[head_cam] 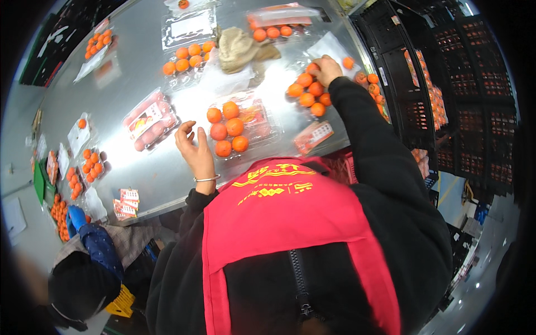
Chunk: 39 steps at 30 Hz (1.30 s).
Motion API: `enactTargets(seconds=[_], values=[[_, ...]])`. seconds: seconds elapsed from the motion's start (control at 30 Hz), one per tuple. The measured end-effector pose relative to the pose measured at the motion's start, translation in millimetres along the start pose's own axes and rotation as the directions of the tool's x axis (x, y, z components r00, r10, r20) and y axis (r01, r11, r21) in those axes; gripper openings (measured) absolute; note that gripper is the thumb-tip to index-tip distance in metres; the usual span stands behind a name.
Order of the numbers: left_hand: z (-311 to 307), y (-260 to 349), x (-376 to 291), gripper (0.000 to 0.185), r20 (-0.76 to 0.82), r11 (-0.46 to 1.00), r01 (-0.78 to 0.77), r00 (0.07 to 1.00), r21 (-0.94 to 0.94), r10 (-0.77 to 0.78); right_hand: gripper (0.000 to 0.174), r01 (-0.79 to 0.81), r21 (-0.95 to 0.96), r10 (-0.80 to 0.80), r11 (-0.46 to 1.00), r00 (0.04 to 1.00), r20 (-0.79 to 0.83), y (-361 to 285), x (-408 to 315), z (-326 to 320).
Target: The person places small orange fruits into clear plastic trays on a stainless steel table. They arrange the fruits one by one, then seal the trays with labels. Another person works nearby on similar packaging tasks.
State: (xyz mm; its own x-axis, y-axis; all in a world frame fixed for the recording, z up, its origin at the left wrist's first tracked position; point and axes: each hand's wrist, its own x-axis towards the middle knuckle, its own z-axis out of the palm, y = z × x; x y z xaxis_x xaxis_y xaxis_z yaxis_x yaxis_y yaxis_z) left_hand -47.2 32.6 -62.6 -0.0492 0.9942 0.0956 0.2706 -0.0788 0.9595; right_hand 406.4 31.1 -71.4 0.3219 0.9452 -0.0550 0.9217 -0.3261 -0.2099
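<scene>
My right hand (328, 69) has its fingers on a round orange fruit (312, 68) at the top of a cluster of similar fruits (307, 100) in a clear plastic tray. My left hand (196, 150), with a bangle at the wrist, hovers empty, fingers apart. Just right of it stands an open clear clamshell box (271, 133) with several orange fruits (235, 126) in two columns. A closed, labelled pack of reddish fruit (151, 119) lies to the left of that hand. Printed labels (313, 137) rest near the table's front edge.
On the metal table (138, 79) are a crumpled tan cloth (236, 49), an open fruit box (188, 58) and filled packs (274, 25). Loose fruits (374, 88) lie at the right edge beside black crates (402, 75). A co-worker's blue-gloved hand (76, 217) is at lower left.
</scene>
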Motion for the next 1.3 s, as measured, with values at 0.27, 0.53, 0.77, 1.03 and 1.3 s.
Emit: enactTargets(seconds=[0.27,0.53,0.77,1.03,1.3], values=[[-3.1,-17.5,-15.2,0.040,0.150,0.870,0.403,0.915,-0.283,-0.375,0.025,0.403,0.573,-0.334,0.714,0.915,-0.227,-137.1,-33.6,-1.8],[-3.8,-8.4,-22.8,0.040,0.254,0.747,0.496,0.868,-0.442,-0.426,0.019,0.445,0.533,-0.474,0.719,0.876,-0.092,-218.2,-68.5,3.3],[-0.3,-15.0,-22.2,0.039,0.247,0.730,0.513,0.858,-0.451,-0.450,0.015,0.537,0.463,-0.556,0.705,0.824,-0.109,-214.6,-73.0,-3.7],[4.2,-15.3,-21.5,0.038,0.247,0.706,0.525,0.850,-0.476,-0.465,0.033,0.673,-0.040,-0.672,0.739,0.740,0.038,-289.9,-54.0,20.9],[4.6,-19.1,-18.1,0.044,0.253,0.697,0.527,0.848,-0.486,-0.466,0.021,0.608,-0.147,-0.542,0.781,0.775,0.325,-327.7,-46.1,10.7]])
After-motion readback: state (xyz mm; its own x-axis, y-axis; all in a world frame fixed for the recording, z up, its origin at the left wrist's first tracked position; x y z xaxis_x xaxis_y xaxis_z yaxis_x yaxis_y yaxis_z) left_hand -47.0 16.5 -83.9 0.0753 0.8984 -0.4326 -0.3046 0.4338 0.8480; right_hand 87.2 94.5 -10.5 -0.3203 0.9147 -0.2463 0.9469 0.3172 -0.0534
